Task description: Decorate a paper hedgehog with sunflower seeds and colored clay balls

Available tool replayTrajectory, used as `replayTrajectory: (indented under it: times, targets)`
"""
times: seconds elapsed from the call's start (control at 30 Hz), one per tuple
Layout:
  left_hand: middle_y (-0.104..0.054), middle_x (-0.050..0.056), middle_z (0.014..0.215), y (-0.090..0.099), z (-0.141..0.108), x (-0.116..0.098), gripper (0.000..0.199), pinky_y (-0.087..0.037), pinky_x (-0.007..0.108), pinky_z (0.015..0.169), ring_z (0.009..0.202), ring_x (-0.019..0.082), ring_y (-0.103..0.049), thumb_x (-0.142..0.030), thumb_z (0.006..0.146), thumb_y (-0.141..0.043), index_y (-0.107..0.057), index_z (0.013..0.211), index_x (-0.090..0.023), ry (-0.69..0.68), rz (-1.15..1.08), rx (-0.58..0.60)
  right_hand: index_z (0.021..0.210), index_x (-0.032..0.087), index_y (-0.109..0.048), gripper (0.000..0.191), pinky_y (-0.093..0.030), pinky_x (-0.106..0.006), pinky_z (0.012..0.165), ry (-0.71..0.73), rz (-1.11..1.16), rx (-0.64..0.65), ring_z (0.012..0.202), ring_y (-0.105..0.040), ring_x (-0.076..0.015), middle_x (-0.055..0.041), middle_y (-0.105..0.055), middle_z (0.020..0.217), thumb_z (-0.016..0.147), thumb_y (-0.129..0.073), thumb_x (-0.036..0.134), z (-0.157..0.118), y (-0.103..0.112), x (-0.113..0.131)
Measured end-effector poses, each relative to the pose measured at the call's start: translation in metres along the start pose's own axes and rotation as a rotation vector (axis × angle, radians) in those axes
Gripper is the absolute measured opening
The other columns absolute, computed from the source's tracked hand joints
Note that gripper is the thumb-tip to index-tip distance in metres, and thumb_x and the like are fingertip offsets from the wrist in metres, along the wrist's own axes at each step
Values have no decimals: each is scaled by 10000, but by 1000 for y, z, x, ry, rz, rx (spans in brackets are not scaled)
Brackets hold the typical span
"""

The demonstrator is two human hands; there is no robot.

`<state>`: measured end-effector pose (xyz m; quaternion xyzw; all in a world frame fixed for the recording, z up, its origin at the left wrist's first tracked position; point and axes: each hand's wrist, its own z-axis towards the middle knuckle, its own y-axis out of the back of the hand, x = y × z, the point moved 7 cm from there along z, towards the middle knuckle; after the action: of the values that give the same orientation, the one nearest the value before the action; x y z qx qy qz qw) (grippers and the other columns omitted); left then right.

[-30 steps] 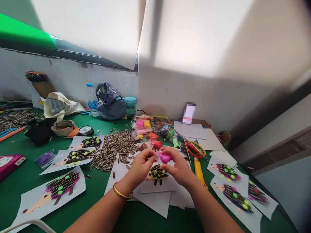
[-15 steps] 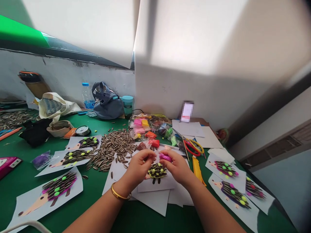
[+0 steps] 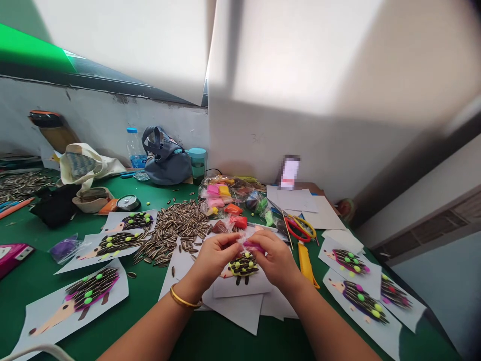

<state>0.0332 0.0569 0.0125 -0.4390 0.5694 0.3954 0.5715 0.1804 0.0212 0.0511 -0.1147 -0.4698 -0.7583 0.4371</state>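
My left hand is closed in a pinch on the edge of a clear plastic wrapper. Between my thumb and fingers, my right hand grips a small magenta lump of modelling clay in that wrapper. Fingers cover much of the clay. Just below both hands lies a hedgehog picture on white paper, its back made of sunflower seeds with yellow-green clay balls and two dark legs. My hands partly hide its sides.
Sunflower seeds are heaped at left of centre. Bagged coloured clay lies behind my hands. Scissors and a yellow utility knife are on the right. Finished hedgehog cards flank both sides; a phone leans on the wall.
My hands have come closer together, and my left fingers now meet the wrapper around the magenta clay. The cards and other things on the table stay put.
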Motion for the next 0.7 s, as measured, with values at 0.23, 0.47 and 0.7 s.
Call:
replayTrajectory:
  times: [0.23,0.47,0.7]
  targets:
    - [-736,50,863,9,4,0,281,-533,283,694,741,168,-654,-272,799,-640,-734,1044,-171,-134,243,-66,1093,248,-658,262,-458,-407,1001,-89,50,1,1128,-571,-254,-82,-640,1139,833,-688,255,0,-1,-10]
    - [-728,34,963,5,-3,-16,202,-520,301,831,896,165,-657,-190,871,-561,-718,992,-227,-444,510,-93,1020,246,-656,165,-476,-395,955,-249,310,-1,1087,-595,-228,-72,-643,1147,921,-548,322,-1,0,-23]
    - [-735,17,922,-2,-8,-15,232,-526,296,774,835,165,-664,-256,859,-655,-707,1086,-266,-485,650,-48,1156,262,-521,333,-498,-371,872,-373,432,2,935,-628,-195,-29,-650,990,840,-628,256,-3,-6,-30]
